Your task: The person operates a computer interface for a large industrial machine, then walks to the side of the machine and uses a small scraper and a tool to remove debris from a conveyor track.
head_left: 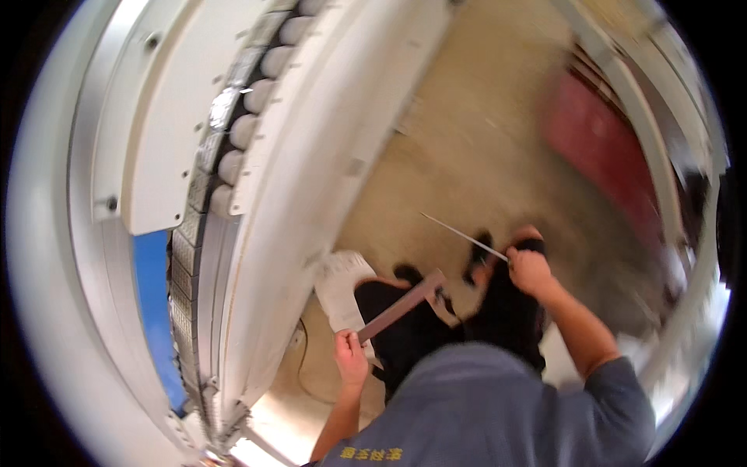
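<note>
My left hand point(352, 359) is closed on one end of a flat, straight brownish strip point(400, 307), which slants up and to the right in front of my lap. My right hand point(531, 274) grips the near end of a thin metal rod point(464, 234), whose far end points up and left over the floor. Its grip end is hidden inside my fingers, so I cannot tell whether there is a handle. The strip and the rod are apart. Both hands are in front of my dark-clad legs.
On the left runs a long white machine frame point(311, 148) with a row of pale round rollers point(243, 131) beside a segmented chain track point(185, 257). A white sack point(340, 292) lies by my left leg, with a thin cable point(303, 366) nearby. At right are a red panel point(599, 140) and a curved pale bar point(650, 132).
</note>
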Action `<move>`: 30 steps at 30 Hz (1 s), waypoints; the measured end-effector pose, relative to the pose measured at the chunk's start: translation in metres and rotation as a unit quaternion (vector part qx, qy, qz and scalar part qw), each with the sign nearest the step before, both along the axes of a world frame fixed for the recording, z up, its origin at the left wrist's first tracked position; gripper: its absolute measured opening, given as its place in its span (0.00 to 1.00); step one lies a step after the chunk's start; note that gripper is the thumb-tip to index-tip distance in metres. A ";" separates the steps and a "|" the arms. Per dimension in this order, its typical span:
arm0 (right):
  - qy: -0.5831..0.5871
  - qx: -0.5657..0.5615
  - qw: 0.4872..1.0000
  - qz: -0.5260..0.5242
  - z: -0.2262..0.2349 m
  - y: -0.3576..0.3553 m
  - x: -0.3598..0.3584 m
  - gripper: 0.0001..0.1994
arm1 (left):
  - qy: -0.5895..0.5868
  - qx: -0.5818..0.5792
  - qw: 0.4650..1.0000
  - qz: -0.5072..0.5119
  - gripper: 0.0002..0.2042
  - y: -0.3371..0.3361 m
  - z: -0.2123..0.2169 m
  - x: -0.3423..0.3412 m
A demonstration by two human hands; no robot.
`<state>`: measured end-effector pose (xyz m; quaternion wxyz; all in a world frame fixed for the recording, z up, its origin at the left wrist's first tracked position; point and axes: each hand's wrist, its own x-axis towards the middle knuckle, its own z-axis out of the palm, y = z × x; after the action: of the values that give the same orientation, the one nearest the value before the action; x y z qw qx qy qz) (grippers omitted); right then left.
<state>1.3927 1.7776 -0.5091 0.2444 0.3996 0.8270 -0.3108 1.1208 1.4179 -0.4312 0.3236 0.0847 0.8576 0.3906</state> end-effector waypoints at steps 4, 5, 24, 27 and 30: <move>-0.002 -0.057 0.997 0.048 -0.180 -0.002 -0.072 0.19 | 0.132 -0.003 0.962 -0.238 0.05 0.088 -0.048 -0.080; 0.040 -0.038 0.997 0.058 -0.147 0.007 -0.108 0.24 | 0.209 0.000 0.936 -0.284 0.05 0.087 -0.074 -0.099; 0.752 0.102 0.651 -0.031 -0.039 0.031 -0.258 0.12 | 0.854 0.078 0.502 0.110 0.19 -0.001 0.058 -0.265; 0.766 0.113 0.629 -0.069 -0.026 0.020 -0.306 0.12 | 0.864 -0.044 0.490 0.104 0.19 -0.012 0.057 -0.287; 0.672 0.140 0.725 -0.053 -0.037 0.042 -0.306 0.11 | 0.846 -0.009 0.528 0.080 0.20 -0.017 0.061 -0.288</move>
<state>1.0869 1.8196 -0.5465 -0.4507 0.1593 0.7862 -0.3916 0.8329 1.4014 -0.3699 -0.5849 0.3037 0.7364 0.1527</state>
